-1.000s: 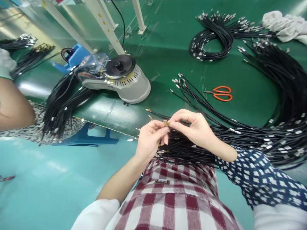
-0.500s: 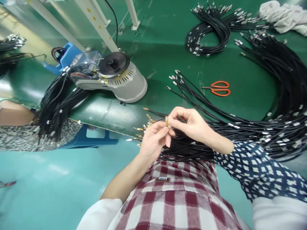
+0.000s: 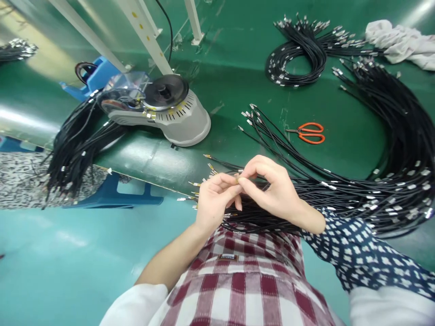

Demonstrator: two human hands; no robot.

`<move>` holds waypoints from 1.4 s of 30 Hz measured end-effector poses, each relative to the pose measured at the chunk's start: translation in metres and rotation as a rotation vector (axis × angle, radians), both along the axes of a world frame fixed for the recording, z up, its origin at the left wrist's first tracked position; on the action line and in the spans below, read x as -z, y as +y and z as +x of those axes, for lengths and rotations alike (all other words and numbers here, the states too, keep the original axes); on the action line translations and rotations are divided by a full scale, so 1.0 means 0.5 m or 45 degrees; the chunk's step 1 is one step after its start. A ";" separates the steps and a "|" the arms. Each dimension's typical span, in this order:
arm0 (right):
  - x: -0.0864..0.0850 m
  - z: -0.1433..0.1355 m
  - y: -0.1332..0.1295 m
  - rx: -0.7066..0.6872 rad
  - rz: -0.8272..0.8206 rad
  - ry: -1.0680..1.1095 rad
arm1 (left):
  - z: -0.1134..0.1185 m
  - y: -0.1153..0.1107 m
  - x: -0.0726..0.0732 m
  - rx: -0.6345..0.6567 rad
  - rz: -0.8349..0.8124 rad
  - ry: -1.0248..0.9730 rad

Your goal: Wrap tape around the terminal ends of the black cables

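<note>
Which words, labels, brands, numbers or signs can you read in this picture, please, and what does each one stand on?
No text can be read.
Small dark-bordered rectangular label on the maroon-and-white checked cloth apron: any lettering is too small and blurred to read.
Small white tags along the long thin black cables: too small to tell whether they bear print.

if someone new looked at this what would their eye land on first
Probably the great sweep of thin black cables with silvery tags, curving along the right of the glossy green tabletop. The orange-handled metal scissors pop out beyond them near the middle. At centre, the bare left hand and right hand meet over a tiny yellowish piece.
</note>
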State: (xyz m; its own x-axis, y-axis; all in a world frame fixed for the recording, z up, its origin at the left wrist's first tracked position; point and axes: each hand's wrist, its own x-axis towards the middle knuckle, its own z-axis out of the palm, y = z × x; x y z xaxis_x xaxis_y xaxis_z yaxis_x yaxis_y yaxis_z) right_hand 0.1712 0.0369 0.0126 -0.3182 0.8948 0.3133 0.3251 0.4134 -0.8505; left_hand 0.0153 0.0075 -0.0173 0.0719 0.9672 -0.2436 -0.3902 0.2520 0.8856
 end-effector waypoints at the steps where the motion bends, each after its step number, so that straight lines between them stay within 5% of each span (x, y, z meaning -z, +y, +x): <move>1: 0.001 0.002 0.005 -0.061 -0.117 0.112 | 0.000 -0.001 -0.001 0.014 -0.004 -0.012; 11: 0.008 -0.001 0.047 -0.189 -0.730 0.463 | 0.002 0.009 -0.009 0.034 -0.007 -0.158; 17: 0.007 0.015 0.096 -0.510 -0.786 0.375 | -0.008 0.014 -0.005 0.146 0.038 -0.208; 21: -0.011 0.020 0.117 -0.571 -0.639 0.165 | -0.012 0.029 0.011 0.209 -0.002 -0.242; 28: 0.012 0.008 0.109 -0.318 0.065 -0.468 | -0.015 0.044 0.019 0.188 -0.096 -0.233; 31: 0.040 0.054 0.130 -0.034 0.213 -0.647 | -0.022 0.034 0.007 0.161 -0.082 -0.125; 35: 0.062 0.130 0.157 0.364 0.213 -0.871 | -0.047 0.014 0.016 -0.085 0.094 0.313; 39: 0.086 0.145 0.160 0.362 0.085 -1.010 | -0.086 -0.006 0.046 -0.344 0.337 1.021; 42: 0.083 0.140 0.158 0.389 0.052 -0.937 | -0.103 -0.018 0.040 -0.451 0.416 1.191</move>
